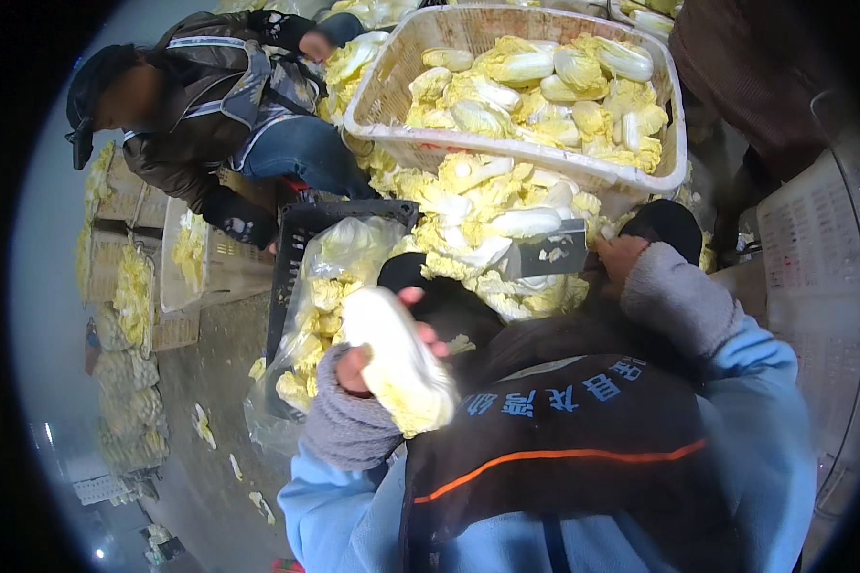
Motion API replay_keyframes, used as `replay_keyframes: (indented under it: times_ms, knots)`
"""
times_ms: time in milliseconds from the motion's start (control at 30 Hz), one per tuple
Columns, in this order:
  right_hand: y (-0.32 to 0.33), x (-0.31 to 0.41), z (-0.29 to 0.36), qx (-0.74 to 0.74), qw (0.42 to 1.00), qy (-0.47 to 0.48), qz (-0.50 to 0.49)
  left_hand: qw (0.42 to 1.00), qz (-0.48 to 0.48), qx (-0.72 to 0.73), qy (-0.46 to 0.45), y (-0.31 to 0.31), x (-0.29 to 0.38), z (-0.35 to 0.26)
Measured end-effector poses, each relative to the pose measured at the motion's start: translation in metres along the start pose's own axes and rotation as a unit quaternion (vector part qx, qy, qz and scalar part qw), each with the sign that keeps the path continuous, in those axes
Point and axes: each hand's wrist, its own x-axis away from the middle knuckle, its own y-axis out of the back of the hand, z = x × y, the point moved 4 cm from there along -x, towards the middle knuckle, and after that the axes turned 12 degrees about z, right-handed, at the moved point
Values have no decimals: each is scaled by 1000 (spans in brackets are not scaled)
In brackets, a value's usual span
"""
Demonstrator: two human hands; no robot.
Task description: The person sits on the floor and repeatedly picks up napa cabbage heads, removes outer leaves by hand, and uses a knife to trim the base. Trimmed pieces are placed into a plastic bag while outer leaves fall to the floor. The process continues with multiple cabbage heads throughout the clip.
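Observation:
My left hand (358, 367) grips a napa cabbage (399, 358) with a white base and yellow leaf tips, held in front of my dark apron (573, 430). In my right hand (620, 259) is the handle end of a broad-bladed cleaver (550, 251), its blade pointing left with pale leaf scraps stuck on it. Below and beyond the blade lies a heap of loose cabbage leaves (487, 193). Left of the heap, a black plastic crate (287, 265) lined with a clear plastic bag (337, 247) holds several yellow cabbages (327, 297).
A large white plastic crate (516, 147) full of cabbages stands beyond the heap. Another person (215, 107) sits at the upper left. White crates (218, 268) and bagged produce (130, 394) line the left. Leaf scraps (203, 426) lie on the concrete floor (208, 358).

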Motion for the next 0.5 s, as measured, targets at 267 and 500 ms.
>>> replay_keyframes:
  times_ms: [267,500]
  knots:
    - [30,68,-16,-17,987,5,-161,957,-107,-270,15,-40,-9,-37]
    - [16,141,11,-112,874,312,-356,923,-40,-373,88,-40,-27,3]
